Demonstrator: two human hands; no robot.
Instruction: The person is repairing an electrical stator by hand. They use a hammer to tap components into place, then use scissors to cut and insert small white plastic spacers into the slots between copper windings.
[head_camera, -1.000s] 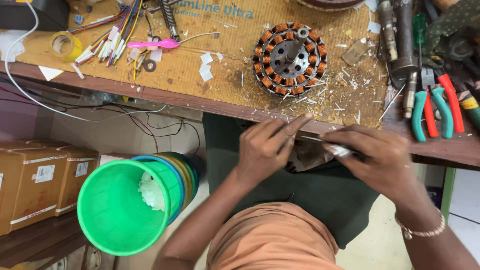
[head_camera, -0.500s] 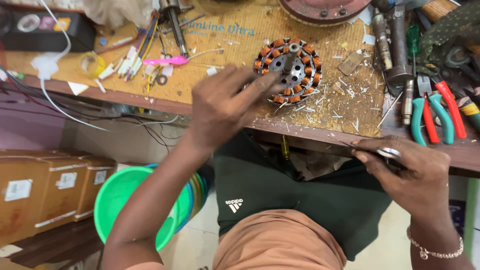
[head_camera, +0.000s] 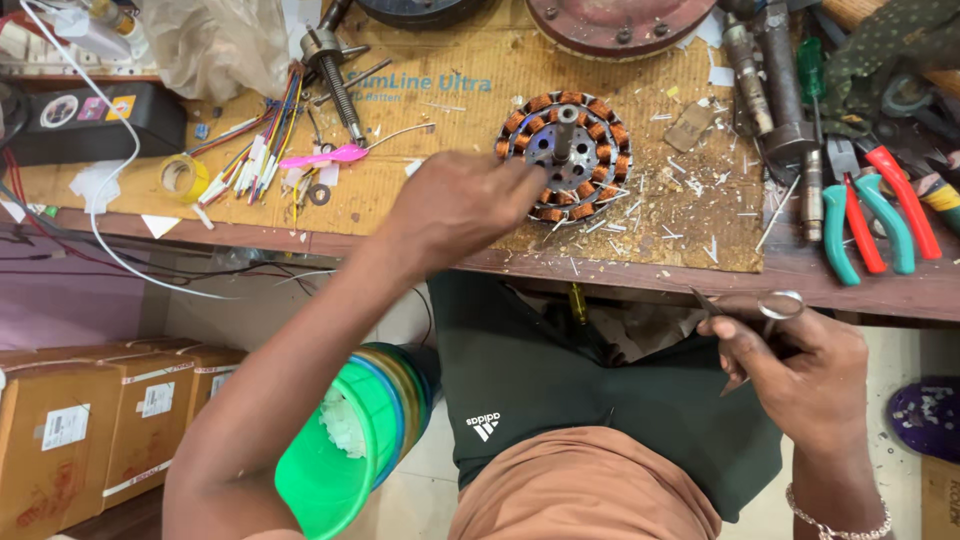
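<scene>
A round motor stator (head_camera: 566, 156) with copper windings and a centre shaft lies on the cardboard-covered workbench (head_camera: 440, 150). My left hand (head_camera: 455, 205) reaches over the bench edge, its fingertips touching the stator's left side. My right hand (head_camera: 795, 370) stays below the bench front, over my lap, holding a small pair of metal scissors (head_camera: 755, 315) by the handles. Short white offcuts lie scattered around the stator.
Pliers with red and green handles (head_camera: 860, 215) lie at the bench's right end. Coloured wires and a pink tool (head_camera: 300, 150), a tape roll (head_camera: 185, 178) and a black box (head_camera: 95, 120) sit left. Stacked green buckets (head_camera: 340, 450) and cardboard boxes (head_camera: 90, 425) stand on the floor.
My left hand left my lap and reached up to the stator. My right hand stayed low with the scissors and drifted right. The view shifted so the bench sits lower.
</scene>
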